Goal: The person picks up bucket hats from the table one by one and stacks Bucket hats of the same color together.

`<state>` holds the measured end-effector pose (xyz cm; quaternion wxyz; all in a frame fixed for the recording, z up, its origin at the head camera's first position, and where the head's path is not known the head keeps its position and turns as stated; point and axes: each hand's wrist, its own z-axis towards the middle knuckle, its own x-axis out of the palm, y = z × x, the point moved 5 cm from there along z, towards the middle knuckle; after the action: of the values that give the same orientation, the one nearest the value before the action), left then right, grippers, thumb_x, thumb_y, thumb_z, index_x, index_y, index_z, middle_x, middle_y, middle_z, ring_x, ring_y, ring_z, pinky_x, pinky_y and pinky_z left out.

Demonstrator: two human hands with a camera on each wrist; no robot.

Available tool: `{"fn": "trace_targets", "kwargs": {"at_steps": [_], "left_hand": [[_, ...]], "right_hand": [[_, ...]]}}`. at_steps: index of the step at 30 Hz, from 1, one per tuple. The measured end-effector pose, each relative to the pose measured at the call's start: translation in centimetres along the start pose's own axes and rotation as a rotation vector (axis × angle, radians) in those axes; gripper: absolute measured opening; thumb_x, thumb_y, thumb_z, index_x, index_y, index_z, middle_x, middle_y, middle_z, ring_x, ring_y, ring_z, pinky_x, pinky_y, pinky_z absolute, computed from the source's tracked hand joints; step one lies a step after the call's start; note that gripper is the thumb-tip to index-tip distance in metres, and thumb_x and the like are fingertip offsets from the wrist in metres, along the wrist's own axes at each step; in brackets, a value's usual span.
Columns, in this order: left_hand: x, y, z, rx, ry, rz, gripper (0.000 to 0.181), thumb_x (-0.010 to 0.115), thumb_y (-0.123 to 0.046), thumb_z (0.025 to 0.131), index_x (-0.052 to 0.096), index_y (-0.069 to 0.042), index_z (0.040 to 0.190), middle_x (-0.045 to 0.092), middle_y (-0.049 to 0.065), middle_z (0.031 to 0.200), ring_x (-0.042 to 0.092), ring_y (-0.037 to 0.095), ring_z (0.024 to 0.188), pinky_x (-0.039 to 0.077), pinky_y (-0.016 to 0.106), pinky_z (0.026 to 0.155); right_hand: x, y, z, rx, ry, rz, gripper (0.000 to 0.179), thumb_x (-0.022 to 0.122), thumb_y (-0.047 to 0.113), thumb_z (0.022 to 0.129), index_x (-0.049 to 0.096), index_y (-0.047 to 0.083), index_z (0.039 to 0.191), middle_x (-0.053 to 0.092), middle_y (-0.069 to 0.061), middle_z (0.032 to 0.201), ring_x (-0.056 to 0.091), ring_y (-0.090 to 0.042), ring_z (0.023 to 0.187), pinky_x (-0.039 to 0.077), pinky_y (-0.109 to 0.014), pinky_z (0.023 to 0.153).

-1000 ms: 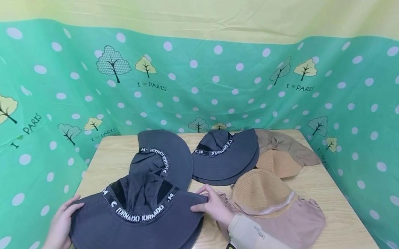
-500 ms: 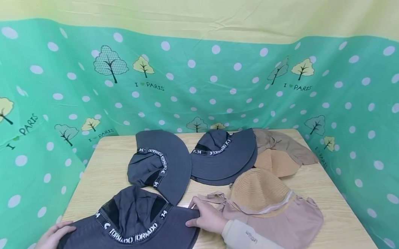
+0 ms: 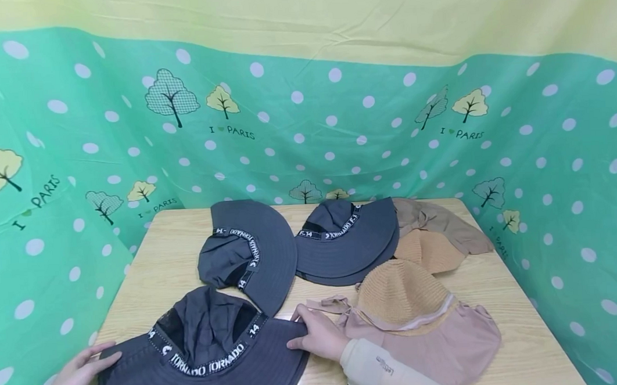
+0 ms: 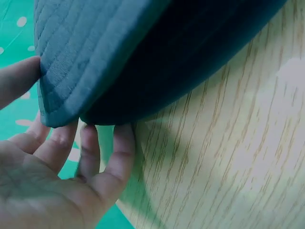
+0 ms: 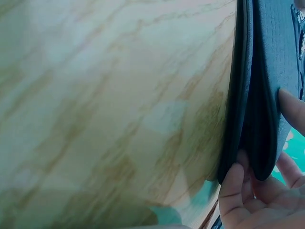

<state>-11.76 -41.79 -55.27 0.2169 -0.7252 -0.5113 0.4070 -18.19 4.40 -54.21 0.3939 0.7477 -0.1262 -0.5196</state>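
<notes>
A dark grey wide-brimmed sun hat (image 3: 206, 331) with a white-lettered TORNADO band lies at the table's front left, its brim folded double. At the brim's left end, my left hand (image 3: 72, 379) holds the edge, thumb on the outer face and fingertips at the lower edge in the left wrist view. The opposite end of the brim is pinched by my right hand (image 3: 321, 334). From the right wrist, its thumb presses the upper brim layer (image 5: 271, 86) while other fingers reach under both layers. Part of the hat is cut off by the head view's lower border.
Behind it lie a sideways grey hat (image 3: 270, 252) and another grey hat (image 3: 348, 248). To the right are a tan straw hat with pink cloth (image 3: 426, 349), an orange-tan hat (image 3: 429, 253) and brown cloth (image 3: 441, 223). Polka-dot curtain (image 3: 332, 139) surrounds the wooden table (image 3: 525, 332).
Both hands have brought the front hat lower and slightly left, toward the table's front edge, exposing more of the sideways hat behind. Over the last half second it has barely moved.
</notes>
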Motion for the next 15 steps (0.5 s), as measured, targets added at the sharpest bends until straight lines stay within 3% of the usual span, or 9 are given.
{"fn": "trace_targets", "kwargs": {"at_steps": [4, 6, 10, 15], "left_hand": [[0.18, -0.06, 0.13, -0.012, -0.013, 0.039, 0.070, 0.053, -0.034, 0.103, 0.026, 0.013, 0.147, 0.031, 0.041, 0.146, 0.058, -0.001, 0.087, 0.057, 0.028, 0.078], [0.21, -0.09, 0.10, -0.016, -0.015, 0.064, 0.074, 0.052, -0.037, 0.103, 0.022, 0.013, 0.148, 0.018, 0.042, 0.152, 0.056, -0.003, 0.086, 0.056, 0.027, 0.077], [0.06, 0.02, 0.16, -0.019, -0.038, 0.083, 0.076, 0.053, -0.043, 0.101, 0.026, 0.009, 0.149, 0.014, 0.040, 0.154, 0.052, -0.006, 0.085, 0.055, 0.026, 0.074], [0.18, -0.02, 0.22, -0.019, -0.047, 0.057, 0.078, 0.054, -0.044, 0.101, 0.024, 0.009, 0.150, 0.011, 0.041, 0.154, 0.054, -0.006, 0.089, 0.058, 0.032, 0.083]], "right_hand": [[0.00, 0.14, -0.10, -0.001, -0.006, -0.025, 0.040, 0.085, 0.031, 0.076, 0.057, 0.019, 0.103, 0.065, 0.002, 0.096, 0.058, -0.008, 0.084, 0.048, -0.024, 0.072], [0.03, 0.22, -0.17, 0.001, -0.010, -0.034, 0.040, 0.085, 0.031, 0.076, 0.057, 0.019, 0.103, 0.065, 0.000, 0.099, 0.059, -0.010, 0.087, 0.048, -0.025, 0.074], [0.07, 0.34, -0.25, 0.001, -0.017, -0.039, 0.040, 0.084, 0.030, 0.077, 0.057, 0.017, 0.103, 0.065, -0.002, 0.102, 0.060, -0.013, 0.092, 0.050, -0.027, 0.078], [0.26, 0.32, -0.13, -0.022, -0.022, -0.065, 0.039, 0.084, 0.030, 0.077, 0.059, 0.015, 0.103, 0.060, 0.003, 0.101, 0.054, -0.012, 0.096, 0.049, -0.027, 0.084]]}}
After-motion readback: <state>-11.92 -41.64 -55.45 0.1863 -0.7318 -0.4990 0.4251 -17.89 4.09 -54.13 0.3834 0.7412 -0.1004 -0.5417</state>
